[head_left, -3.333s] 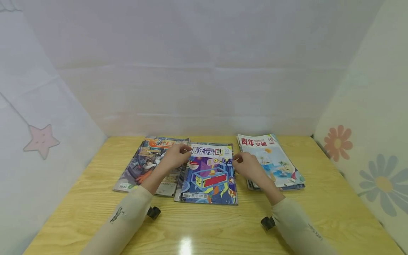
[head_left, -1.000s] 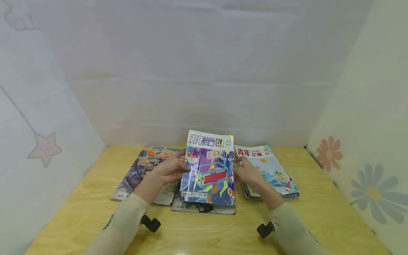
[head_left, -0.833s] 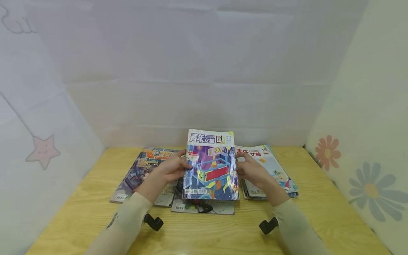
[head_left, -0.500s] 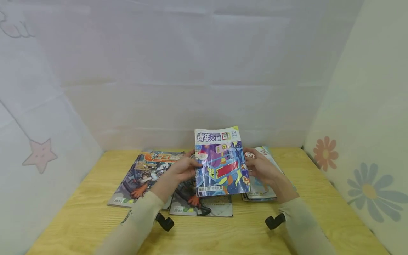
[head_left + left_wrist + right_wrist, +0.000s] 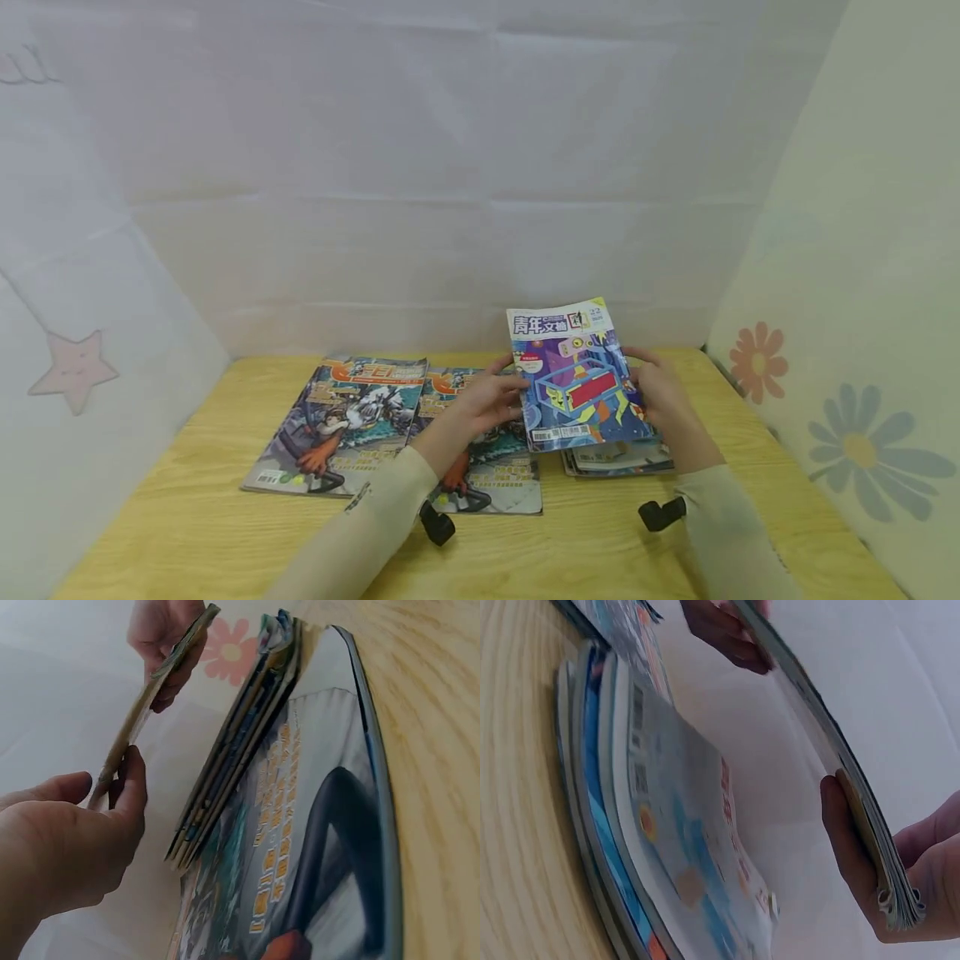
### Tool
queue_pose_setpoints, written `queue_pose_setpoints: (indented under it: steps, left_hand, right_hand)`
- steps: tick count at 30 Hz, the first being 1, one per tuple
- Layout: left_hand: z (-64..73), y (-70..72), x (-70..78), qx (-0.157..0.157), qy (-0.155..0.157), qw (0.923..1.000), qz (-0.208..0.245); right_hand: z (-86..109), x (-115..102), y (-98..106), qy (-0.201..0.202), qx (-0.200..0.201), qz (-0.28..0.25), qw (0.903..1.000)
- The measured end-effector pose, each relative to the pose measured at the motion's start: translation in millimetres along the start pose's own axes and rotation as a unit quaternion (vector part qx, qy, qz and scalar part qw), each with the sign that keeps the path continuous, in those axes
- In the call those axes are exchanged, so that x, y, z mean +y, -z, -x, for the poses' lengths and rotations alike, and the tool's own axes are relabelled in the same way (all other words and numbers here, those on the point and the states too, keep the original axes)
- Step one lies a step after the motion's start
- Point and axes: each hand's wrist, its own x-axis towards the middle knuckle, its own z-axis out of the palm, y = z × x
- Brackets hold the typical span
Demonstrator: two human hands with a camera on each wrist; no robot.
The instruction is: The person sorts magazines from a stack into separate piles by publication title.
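A purple-covered magazine [image 5: 577, 383] is held up and tilted in the head view, above the stack of magazines [image 5: 618, 460] on the right. My left hand [image 5: 487, 402] grips its left edge, and my right hand [image 5: 663, 396] grips the right edge. In the left wrist view the magazine [image 5: 142, 705] shows edge-on, pinched between thumb and fingers. The right wrist view shows a visible gap between the held magazine [image 5: 825, 727] and the stack [image 5: 690, 825], whose top cover is white and blue. In the head view that stack is mostly hidden.
Two dark-covered magazines, one at the left [image 5: 341, 429] and one in the middle [image 5: 498, 479], lie side by side on the wooden table [image 5: 570, 546]. A pale cloth wall [image 5: 375, 250] stands behind the table, with printed side walls left and right.
Both hands have lifted the purple magazine off the middle magazine and carried it rightward over the right stack. The middle dark magazine is now more exposed.
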Motion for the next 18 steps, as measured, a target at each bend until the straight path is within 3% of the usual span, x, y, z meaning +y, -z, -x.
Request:
queue_pose_setpoints:
  steps: [3,9,14,18]
  left_hand:
    - [-5.2,-3.0,-7.6,0.002,0.019,0.9993,-0.033]
    - [-15.6,-11.6,-26.1,0.029,0.033,0.9959,-0.080]
    - [-11.6,-20.1,-37.4,0.039,0.016,0.9895,-0.138]
    - [-5.3,-28.8,-38.5,0.051,0.014,0.9858,-0.159]
  right_hand:
    - [-2.7,3,13,-0.003,0.017,0.019,0.9997]
    - [-9.7,9,38,-0.020,0.005,0.052,0.9985]
    - [-14.9,20,49,-0.039,0.008,0.079,0.9961]
    - [-16.7,27,49,-0.037,0.025,0.122,0.9915]
